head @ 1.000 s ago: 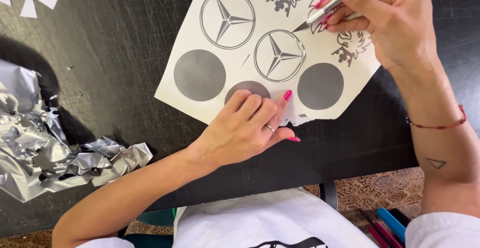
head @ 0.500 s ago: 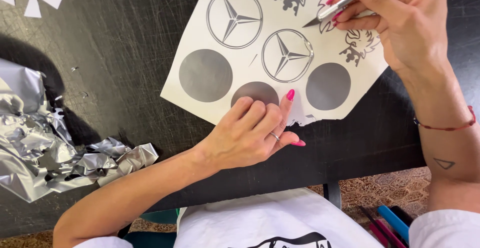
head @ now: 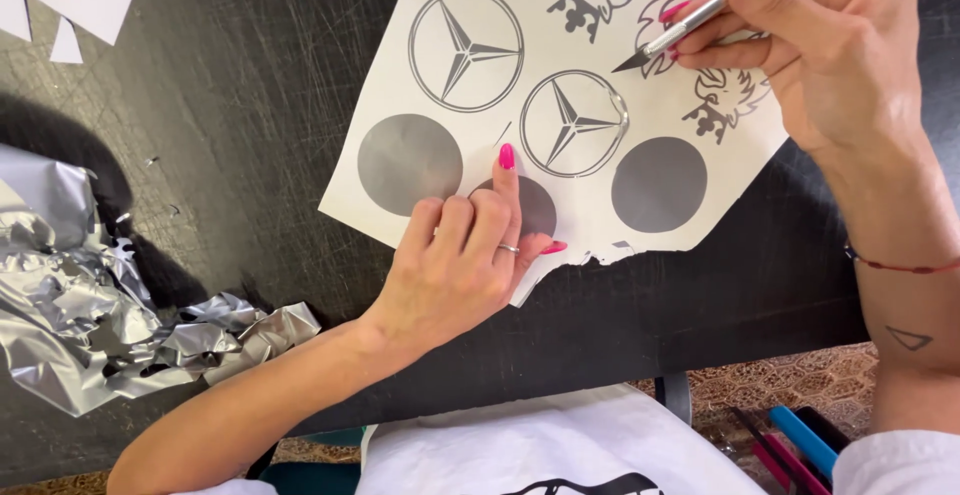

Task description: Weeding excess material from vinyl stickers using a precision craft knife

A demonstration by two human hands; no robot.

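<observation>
Scratched black desk (head: 230, 105) is covered at centre by a white printed paper sheet w/ grey discs and star-in-ring emblems (head: 590, 65), torn along its near edge. Sheet is pinned flat by left hand (head: 455, 270), fingers loosely curled, index tip pressed beside a disc. A slim silver craft knife (head: 690, 23) is pinched in right hand (head: 840, 55) fingers, blade tip hovering over sheet's upper part. Crumpled silver foil (head: 90, 315) is seen at left.

Matt white paper sheet (head: 600, 205) is lying on a scratched, dull black tabletop (head: 250, 105); crumpled foil (head: 90, 315) is gleaming silver at left.
</observation>
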